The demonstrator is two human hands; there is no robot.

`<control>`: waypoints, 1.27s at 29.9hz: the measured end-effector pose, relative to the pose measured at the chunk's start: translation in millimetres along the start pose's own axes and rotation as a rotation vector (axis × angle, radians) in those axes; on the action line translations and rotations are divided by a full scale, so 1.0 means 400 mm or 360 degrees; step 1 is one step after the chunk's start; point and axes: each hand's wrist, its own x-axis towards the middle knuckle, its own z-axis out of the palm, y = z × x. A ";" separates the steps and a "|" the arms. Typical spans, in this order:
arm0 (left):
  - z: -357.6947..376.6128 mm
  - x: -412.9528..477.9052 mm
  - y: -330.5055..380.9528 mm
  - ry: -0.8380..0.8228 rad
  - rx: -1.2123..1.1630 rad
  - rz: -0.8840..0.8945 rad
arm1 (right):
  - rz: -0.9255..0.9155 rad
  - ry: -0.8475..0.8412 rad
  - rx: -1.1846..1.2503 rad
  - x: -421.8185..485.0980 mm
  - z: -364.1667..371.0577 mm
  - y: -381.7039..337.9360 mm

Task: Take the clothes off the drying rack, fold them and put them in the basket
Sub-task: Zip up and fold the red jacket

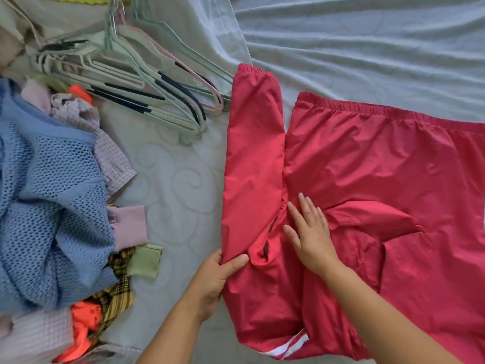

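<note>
A red windbreaker jacket (pixel 367 158) lies spread flat on the bed, its elastic hem towards the far side. One sleeve (pixel 254 143) is laid straight along the jacket's left side, cuff at the top. My left hand (pixel 217 274) pinches the sleeve's fabric near the shoulder, thumb on top. My right hand (pixel 309 229) presses flat on the jacket beside the sleeve, fingers straight. White stripes (pixel 291 345) show at the jacket's near edge. No basket or drying rack is in view.
A heap of unfolded clothes with a blue mesh top (pixel 49 200) fills the left side. A pile of plastic hangers (pixel 147 88) lies at the upper left. Pale wrinkled bed sheet (pixel 367 43) stretches beyond the jacket and between the heap and the jacket.
</note>
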 end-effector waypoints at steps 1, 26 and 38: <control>0.008 -0.016 0.004 -0.0055 -0.0081 -0.0007 | 0.0035 0.0090 0.0228 0.000 -0.031 -0.011; 0.359 0.104 0.002 0.0471 0.1248 0.0782 | 0.1621 0.0292 0.1737 -0.256 -0.323 0.452; 0.466 0.282 0.194 0.1010 0.1298 0.0893 | 0.0417 0.0455 0.0397 -0.041 -0.335 0.415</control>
